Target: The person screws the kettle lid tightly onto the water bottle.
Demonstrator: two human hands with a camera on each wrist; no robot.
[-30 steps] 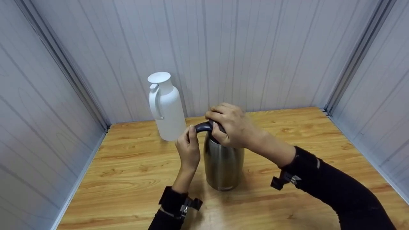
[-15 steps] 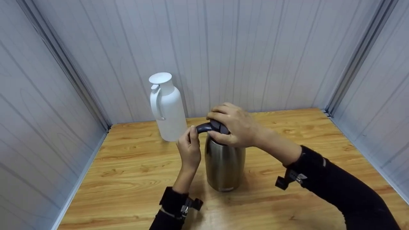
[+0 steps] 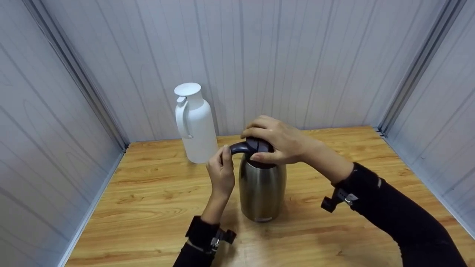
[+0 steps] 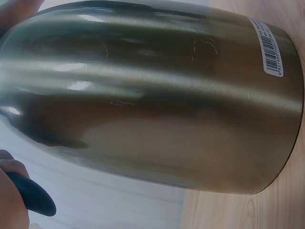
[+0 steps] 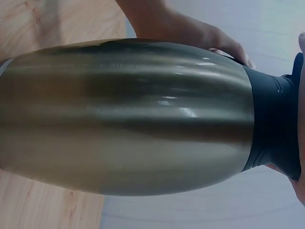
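1. Setting: booth of pale grey panelled walls (image 3: 297, 55) on 3 sides, over a wooden tabletop (image 3: 148, 200) with orange-brown grain filling the lower half of the head view.

2. Steel jug (image 3: 262, 189): upright at centre frame, low on the table. Brushed metal body, dark collar and lid (image 3: 259, 146), dark curved handle (image 3: 239, 148) projecting to frame left. A barcode sticker (image 4: 270, 47) sits near its base in the left wrist view.

3. Handling, judged: rigid and dent-resistant; polished wall likely slippery under bare skin; probably weighty if filled, contents not visible. The handle and the collar look like the surest holds; the smooth body the poorest.

4. Left hand (image 3: 220, 176): left of the jug, fingers curled round the handle, thumb tip at its upper bend.

5. Right hand (image 3: 276, 141): over the jug top, fingers and thumb wrapped closely about the lid; how tightly they press cannot be told.

6. White jug (image 3: 195, 124): upright, lidded, handle facing frame left; upper left of centre, against the back wall, near the left hand but apart from it. Judged the only item close enough to be knocked.

7. Wrist straps with black mounts (image 3: 336, 202) on both dark sleeves.
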